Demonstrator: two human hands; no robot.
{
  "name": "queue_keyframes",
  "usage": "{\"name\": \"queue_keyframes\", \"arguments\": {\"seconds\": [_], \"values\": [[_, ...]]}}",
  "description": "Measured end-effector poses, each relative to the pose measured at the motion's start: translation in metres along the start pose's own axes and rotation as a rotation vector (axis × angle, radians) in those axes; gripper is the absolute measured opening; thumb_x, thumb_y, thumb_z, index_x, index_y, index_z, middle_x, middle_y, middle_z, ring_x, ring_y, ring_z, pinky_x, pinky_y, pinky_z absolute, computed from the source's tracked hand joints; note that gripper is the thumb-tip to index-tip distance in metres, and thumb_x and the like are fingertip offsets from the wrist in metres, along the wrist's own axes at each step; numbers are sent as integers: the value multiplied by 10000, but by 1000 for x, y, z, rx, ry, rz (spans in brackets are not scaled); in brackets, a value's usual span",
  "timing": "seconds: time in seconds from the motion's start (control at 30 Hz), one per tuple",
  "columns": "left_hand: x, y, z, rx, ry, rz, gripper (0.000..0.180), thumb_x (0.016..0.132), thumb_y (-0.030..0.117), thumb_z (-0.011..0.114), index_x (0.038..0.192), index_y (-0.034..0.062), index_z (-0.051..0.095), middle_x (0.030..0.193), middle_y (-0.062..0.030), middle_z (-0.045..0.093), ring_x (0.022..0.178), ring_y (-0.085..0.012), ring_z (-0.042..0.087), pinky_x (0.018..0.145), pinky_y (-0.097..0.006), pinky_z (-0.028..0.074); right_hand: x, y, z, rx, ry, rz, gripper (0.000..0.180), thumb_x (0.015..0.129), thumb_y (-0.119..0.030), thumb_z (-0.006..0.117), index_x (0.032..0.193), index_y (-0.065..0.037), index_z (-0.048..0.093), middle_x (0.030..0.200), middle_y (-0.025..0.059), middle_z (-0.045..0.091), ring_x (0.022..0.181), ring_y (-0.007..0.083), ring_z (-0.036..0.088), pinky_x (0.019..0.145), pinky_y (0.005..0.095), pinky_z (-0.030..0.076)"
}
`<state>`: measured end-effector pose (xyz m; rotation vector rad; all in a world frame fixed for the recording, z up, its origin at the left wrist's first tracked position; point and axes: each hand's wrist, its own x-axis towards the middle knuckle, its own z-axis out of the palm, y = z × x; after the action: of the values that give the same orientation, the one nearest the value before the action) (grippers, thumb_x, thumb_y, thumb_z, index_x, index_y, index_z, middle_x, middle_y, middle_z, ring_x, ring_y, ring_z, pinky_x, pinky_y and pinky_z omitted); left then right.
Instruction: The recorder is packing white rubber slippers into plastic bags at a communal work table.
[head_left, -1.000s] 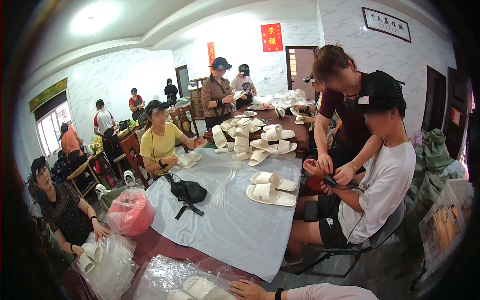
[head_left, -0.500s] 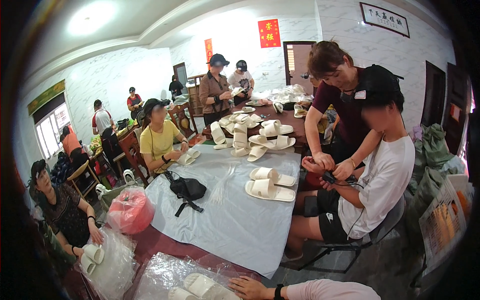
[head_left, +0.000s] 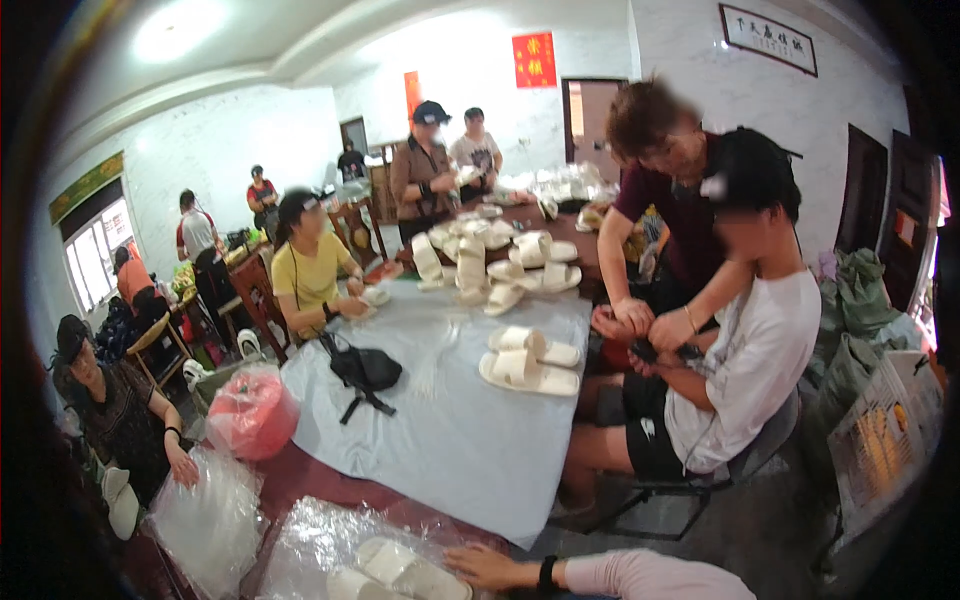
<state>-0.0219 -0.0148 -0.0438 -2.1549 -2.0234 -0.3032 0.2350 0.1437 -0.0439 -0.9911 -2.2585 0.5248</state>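
My right hand comes in from the lower right, with a pink sleeve and a black wristband. Its fingers lie stretched out and fairly flat beside a pair of cream slippers, at the edge of the clear plastic bags under them. Whether the fingertips touch the near slipper is hard to tell. The bottom edge of the picture cuts off part of the slippers. My left hand is out of sight. Clear plastic bags spread on the dark red table around the pair.
A grey sheet covers the table ahead, bearing a black bag and cream slippers. More slippers are heaped farther back. At left are a red bundle and a co-worker's plastic bags. Two people are close on the right.
The view has shifted slightly. The co-worker at far left has moved a pair of slippers off the plastic bags, down and left. My right hand stays beside the slippers.
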Motion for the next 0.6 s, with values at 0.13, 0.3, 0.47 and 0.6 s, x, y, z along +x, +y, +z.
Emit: {"name": "queue_keyframes", "arguments": {"seconds": [0.13, 0.3, 0.47, 0.6], "values": [[13, 31, -70, -117, -145, -273, 432, 820, 214, 557, 1177, -30, 552, 1247, -301, 466, 1210, -401, 409, 1026, -521, 304, 61, -39, -92, 230, -70, 440, 436, 898, -299, 512, 1302, -142, 471, 918, 208, 632, 801, 351, 623, 726, 417, 483], [33, 48, -95, -112, -83, -352, 418, 802, 196, 580, 1158, -23, 558, 1198, -302, 503, 1141, -407, 463, 994, -472, 346, 89, -92, -188, 354, 387, 206, 350, 902, -197, 503, 1236, -101, 536, 896, 118, 608, 895, 200, 602, 726, 318, 471], [62, 56, -84, -170, 66, -287, 382, 825, 180, 553, 1148, -25, 560, 1104, -276, 553, 1044, -416, 508, 947, -470, 366, 44, -98, -75, 111, -787, -171, 176, 762, -167, 556, 854, -56, 657, 796, 188, 651, 761, 363, 639, 650, 456, 500], [53, 60, -108, -208, 94, -253, 387, 828, 181, 554, 1154, -25, 558, 1056, -259, 576, 1007, -415, 521, 934, -469, 368, 13, -95, -22, -179, -869, -286, 150, 722, -177, 568, 760, -55, 647, 692, 166, 648, 669, 353, 648, 551, 469, 508]]}}
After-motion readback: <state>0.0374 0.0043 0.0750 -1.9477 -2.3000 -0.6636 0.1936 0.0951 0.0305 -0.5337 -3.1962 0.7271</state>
